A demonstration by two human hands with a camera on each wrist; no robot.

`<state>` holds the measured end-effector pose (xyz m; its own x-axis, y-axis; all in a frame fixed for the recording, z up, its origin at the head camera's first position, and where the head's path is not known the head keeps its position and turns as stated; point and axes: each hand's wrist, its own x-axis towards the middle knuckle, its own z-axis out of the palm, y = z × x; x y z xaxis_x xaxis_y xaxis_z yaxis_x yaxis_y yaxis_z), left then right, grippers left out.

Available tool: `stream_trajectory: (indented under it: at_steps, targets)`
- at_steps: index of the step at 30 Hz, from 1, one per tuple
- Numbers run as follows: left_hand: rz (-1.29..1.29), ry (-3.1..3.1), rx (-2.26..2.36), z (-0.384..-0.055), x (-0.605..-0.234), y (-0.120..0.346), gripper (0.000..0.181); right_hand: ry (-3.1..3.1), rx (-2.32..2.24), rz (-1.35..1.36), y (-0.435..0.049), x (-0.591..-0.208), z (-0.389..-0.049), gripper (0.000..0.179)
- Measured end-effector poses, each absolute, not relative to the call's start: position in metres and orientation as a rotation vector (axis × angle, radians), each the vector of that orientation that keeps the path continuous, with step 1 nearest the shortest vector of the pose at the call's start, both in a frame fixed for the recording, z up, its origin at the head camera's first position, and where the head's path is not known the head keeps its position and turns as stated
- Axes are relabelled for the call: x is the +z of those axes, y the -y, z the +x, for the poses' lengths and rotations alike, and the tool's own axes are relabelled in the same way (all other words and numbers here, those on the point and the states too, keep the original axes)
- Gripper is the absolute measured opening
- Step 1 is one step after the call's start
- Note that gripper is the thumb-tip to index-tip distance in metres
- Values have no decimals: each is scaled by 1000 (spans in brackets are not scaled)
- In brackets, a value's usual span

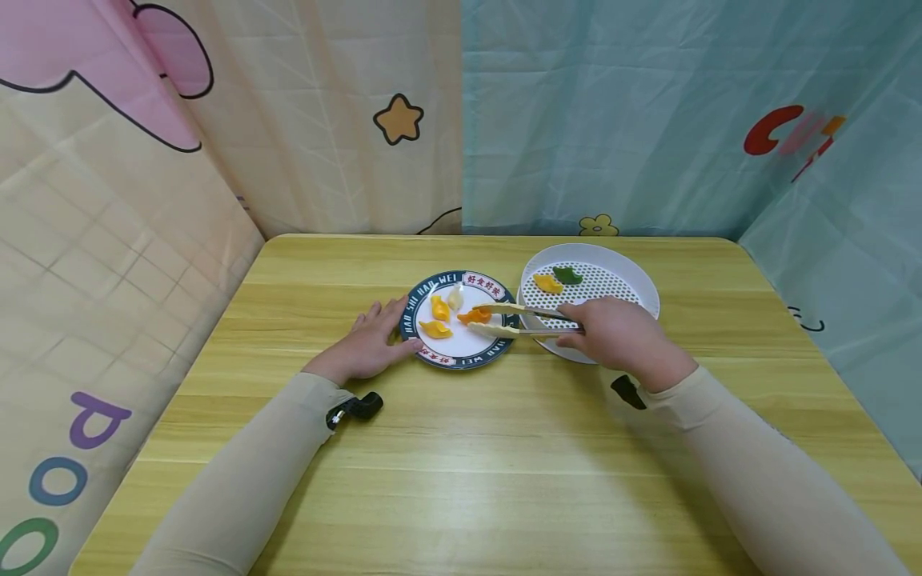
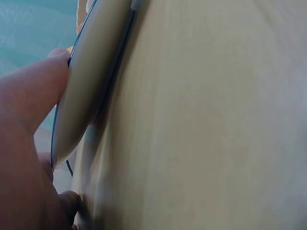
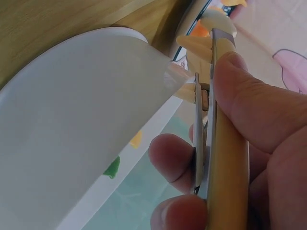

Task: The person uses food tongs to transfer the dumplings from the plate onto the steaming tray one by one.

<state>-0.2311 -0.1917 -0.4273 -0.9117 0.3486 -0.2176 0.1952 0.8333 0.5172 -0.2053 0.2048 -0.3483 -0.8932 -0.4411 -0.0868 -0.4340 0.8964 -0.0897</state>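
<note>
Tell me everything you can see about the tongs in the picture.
The tongs have metal arms, cream tips and a tan, wood-look handle. Gripped in the right hand, they point left across the edge of the white perforated tray to the round plate, tips apart with an orange dumpling-shaped piece between them; whether they touch it is unclear.

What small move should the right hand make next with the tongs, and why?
Probably squeeze the tongs gently: their tips appear to lie on either side of the orange piece on the plate, and the left hand touches the plate, which may help keep it steady.
</note>
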Motion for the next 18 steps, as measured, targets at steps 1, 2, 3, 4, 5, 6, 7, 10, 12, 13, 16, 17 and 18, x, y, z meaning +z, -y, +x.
stream_trajectory:
  at_steps: [1, 2, 3, 4, 5, 6, 7, 10, 12, 13, 16, 17, 18]
  targets:
    - [412, -2711, 717, -231, -427, 192, 101, -2956, -101, -683, -204, -348, -205, 46]
    - [413, -2712, 714, -231, -428, 192, 101, -2955, -97, -682, -204, -349, -206, 46]
    - [413, -2713, 713, -231, -428, 192, 101, -2954, -91, -681, -204, -349, -206, 46]
    - [413, -2714, 712, -231, -428, 192, 101, -2953, -86, -681, -204, -349, -206, 45]
    - [412, -2714, 711, -231, -428, 192, 101, -2953, -84, -677, -203, -349, -205, 46]
    - [411, -2713, 711, -231, -428, 192, 101, -2954, -83, -675, -203, -349, -205, 46]
    - [412, -2714, 710, -231, -428, 192, 101, -2956, -82, -676, -204, -350, -205, 46]
    - [412, -2712, 712, -231, -428, 192, 102, -2967, -82, -683, -205, -350, -204, 45]
    - [412, -2712, 713, -231, -428, 192, 102, -2983, -94, -694, -207, -350, -202, 45]
    - [413, -2713, 713, -231, -428, 192, 102, -2992, -105, -700, -208, -350, -202, 45]
    - [409, -2716, 713, -231, -429, 193, 102, -3022, -154, -699, -212, -348, -200, 44]
    - [411, -2718, 713, -231, -429, 193, 102, -3035, -181, -691, -213, -346, -200, 47]
    - [411, -2719, 714, -231, -429, 193, 102, -3047, -202, -679, -216, -345, -199, 48]
